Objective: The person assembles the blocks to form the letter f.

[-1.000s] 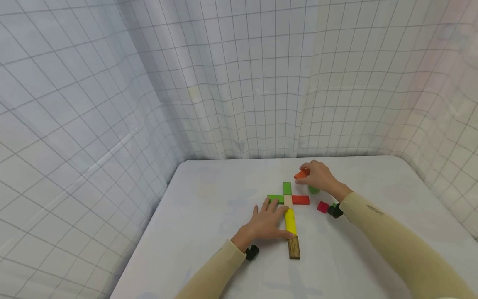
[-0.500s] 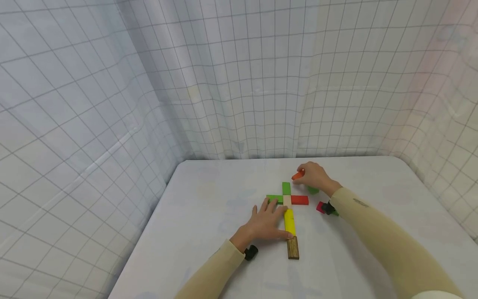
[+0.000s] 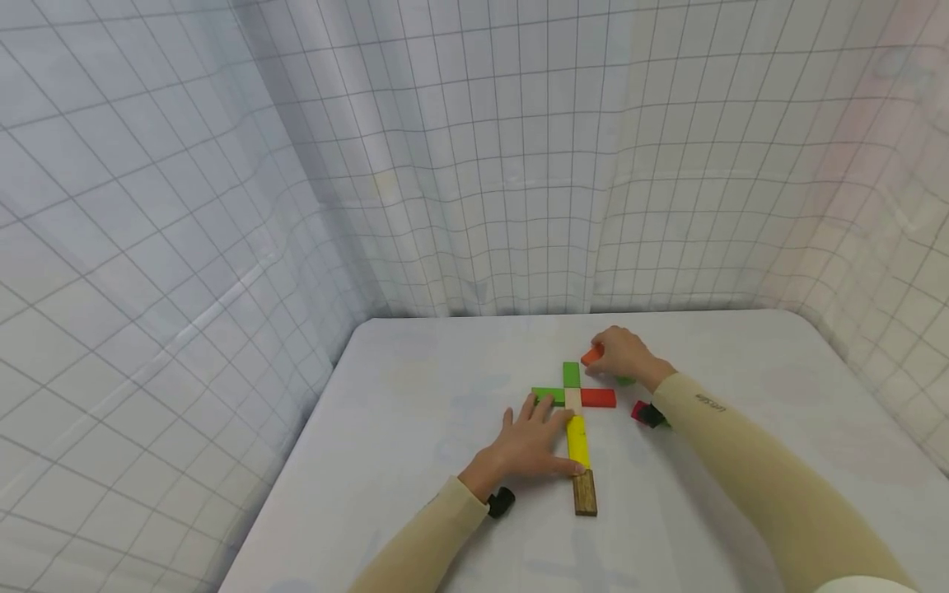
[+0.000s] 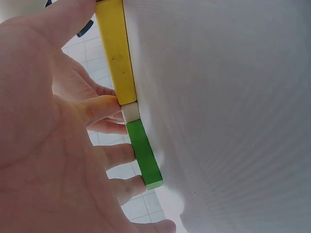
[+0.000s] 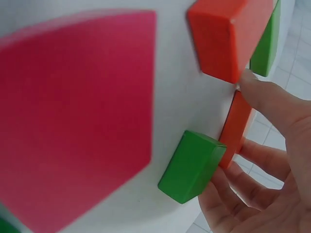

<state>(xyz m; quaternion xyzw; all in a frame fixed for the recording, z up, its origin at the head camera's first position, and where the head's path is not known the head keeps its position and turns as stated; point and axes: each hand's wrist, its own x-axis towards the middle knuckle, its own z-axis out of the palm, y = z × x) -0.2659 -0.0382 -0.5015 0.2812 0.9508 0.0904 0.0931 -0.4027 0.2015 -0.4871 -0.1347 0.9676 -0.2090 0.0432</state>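
My left hand [image 3: 525, 445] lies with fingers spread along a cross of coloured blocks. Its thumb touches the near end of the yellow block [image 3: 577, 442], and fingertips reach the pale square block [image 3: 573, 401] and the left green block [image 3: 546, 394]. A dark brown block [image 3: 585, 494] continues the stem towards me; a red block [image 3: 598, 399] forms the right arm and a green one [image 3: 571, 375] the top. Between thumb and fingers, my right hand [image 3: 626, 352] pinches an orange block [image 5: 237, 124], just right of that top block.
A loose green block [image 5: 189, 165] lies beside the right fingers. Nearer the right wrist is a crimson block [image 5: 87, 111], partly behind the black wrist camera [image 3: 651, 415] in the head view. Gridded white curtains [image 3: 482, 206] surround the white table [image 3: 415, 387].
My right hand has moved slightly left and towards me with the orange block, closer to the cross's top. The left hand has stayed in place on the blocks.
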